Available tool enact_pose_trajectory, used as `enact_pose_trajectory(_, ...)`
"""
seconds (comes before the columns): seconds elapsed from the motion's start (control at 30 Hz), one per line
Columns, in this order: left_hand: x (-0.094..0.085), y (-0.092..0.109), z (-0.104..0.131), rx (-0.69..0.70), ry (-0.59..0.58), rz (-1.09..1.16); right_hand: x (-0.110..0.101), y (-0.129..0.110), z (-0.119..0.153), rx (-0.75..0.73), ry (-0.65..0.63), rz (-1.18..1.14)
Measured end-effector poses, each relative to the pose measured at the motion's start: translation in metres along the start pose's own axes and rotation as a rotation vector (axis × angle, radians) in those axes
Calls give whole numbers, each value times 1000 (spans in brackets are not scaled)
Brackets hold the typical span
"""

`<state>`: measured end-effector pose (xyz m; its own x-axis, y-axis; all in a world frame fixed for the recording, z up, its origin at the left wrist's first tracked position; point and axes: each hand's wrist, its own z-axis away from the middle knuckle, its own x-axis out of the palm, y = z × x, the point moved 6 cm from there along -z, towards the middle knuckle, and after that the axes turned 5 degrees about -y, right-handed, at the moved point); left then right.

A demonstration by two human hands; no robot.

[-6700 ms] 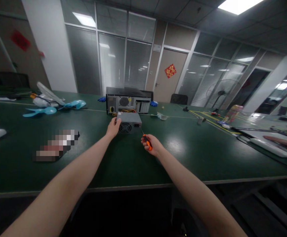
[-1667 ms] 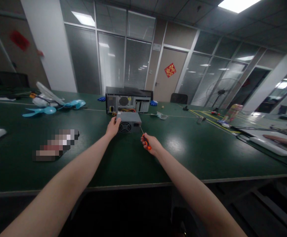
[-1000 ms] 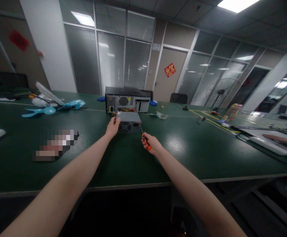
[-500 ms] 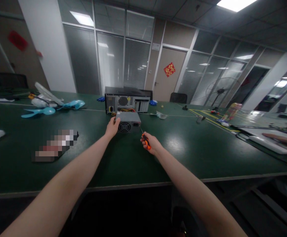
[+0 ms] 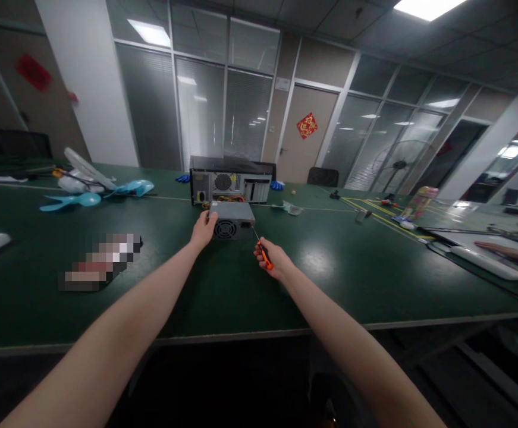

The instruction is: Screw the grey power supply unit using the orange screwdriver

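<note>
A grey computer power supply point(image 5: 232, 211) sits on the green table, its fan grille and power socket facing me. My left hand point(image 5: 204, 229) is closed around its left side, thumb on the near edge. In my right hand point(image 5: 273, 257) is a screwdriver point(image 5: 265, 257) with an orange and black handle, gripped in curled fingers. Its thin shaft points up and left, with the tip at the right edge of the power supply's front face. Right behind the power supply lies a black computer case point(image 5: 232, 166) on its side, with coloured cables between the two.
Blue fan blades point(image 5: 74, 201) and white parts lie at the left, near a pixelated object point(image 5: 102, 261). Blue gloves point(image 5: 277, 185) are beside the case. A small plastic bag point(image 5: 289, 207) lies right of the power supply. A tray point(image 5: 486, 246) stands far right.
Almost nothing differs. The view has shifted very slightly; both hands keep their places on the power supply and the screwdriver.
</note>
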<state>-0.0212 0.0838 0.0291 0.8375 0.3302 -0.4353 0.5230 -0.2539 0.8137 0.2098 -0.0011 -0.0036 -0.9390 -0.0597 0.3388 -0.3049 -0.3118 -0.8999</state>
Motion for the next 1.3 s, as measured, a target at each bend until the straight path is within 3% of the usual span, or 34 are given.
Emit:
enact_pose_trajectory(1.03, -1, 3, 2, -25, -8, 7, 0, -1, 1, 6, 16, 29)
enact_pose_trajectory(1.3, 0, 2, 0, 24, 14, -27, 2, -1, 2, -18, 20, 23)
